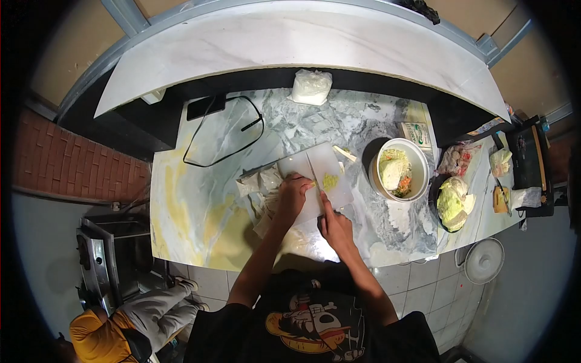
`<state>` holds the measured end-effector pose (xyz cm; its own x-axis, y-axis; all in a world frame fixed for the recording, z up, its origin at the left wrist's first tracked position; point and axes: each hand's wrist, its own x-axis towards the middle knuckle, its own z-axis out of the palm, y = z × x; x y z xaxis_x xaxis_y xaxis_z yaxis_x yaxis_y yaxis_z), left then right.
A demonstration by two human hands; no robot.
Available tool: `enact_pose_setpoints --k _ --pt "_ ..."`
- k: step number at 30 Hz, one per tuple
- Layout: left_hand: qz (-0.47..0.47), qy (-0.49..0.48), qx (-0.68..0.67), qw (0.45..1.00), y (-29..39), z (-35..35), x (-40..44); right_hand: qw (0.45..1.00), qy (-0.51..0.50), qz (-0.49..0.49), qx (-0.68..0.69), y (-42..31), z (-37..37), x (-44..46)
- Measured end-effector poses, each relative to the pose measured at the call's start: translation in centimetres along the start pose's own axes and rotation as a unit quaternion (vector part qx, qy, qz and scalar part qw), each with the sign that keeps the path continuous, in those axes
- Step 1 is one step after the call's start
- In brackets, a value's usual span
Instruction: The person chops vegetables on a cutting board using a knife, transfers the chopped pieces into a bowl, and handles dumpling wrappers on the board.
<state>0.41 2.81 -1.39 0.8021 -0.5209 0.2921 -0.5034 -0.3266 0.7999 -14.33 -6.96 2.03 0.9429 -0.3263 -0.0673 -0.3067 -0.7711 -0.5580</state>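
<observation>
My right hand [336, 228] is closed round the handle of a knife [313, 167], whose thin blade points away from me over a white cutting board [299, 162]. On the board's left half, my left hand [293, 192] pinches a small pale yellow-green vegetable piece [310, 185] against the blade's left side. Chopped pale green bits [330, 181] lie in a small heap just right of the blade. Crumpled whitish wrapping [270, 179] sits beside my left hand, partly over the board's left edge; what it contains is unclear.
To the right stands a white tub [374, 176] holding shredded cabbage and orange bits. Beyond it are a cabbage [452, 204] on a dark plate and a bag of reddish items [458, 160]. A white bag [311, 87] rests at the back. A black strap [200, 165] loops at left. Another person [130, 330] sits lower left.
</observation>
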Motion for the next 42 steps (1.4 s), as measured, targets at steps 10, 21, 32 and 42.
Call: enact_pose_setpoints --k 10,21,32,42 --pt "0.007 -0.001 0.010 1.000 -0.1 -0.1 -0.1 0.999 0.011 -0.023 -0.025 -0.1 0.3 0.0" --pt "-0.001 -0.009 0.001 1.000 0.1 -0.2 -0.1 0.997 -0.041 0.016 -0.060 -0.3 0.3 0.6" --pt "0.000 -0.011 0.011 1.000 -0.1 0.0 -0.1 0.998 -0.048 0.033 -0.037 -0.6 -0.4 1.3" --pt "0.016 0.003 0.026 1.000 -0.3 0.2 -0.2 0.998 -0.042 0.028 -0.046 0.2 -0.8 -0.9"
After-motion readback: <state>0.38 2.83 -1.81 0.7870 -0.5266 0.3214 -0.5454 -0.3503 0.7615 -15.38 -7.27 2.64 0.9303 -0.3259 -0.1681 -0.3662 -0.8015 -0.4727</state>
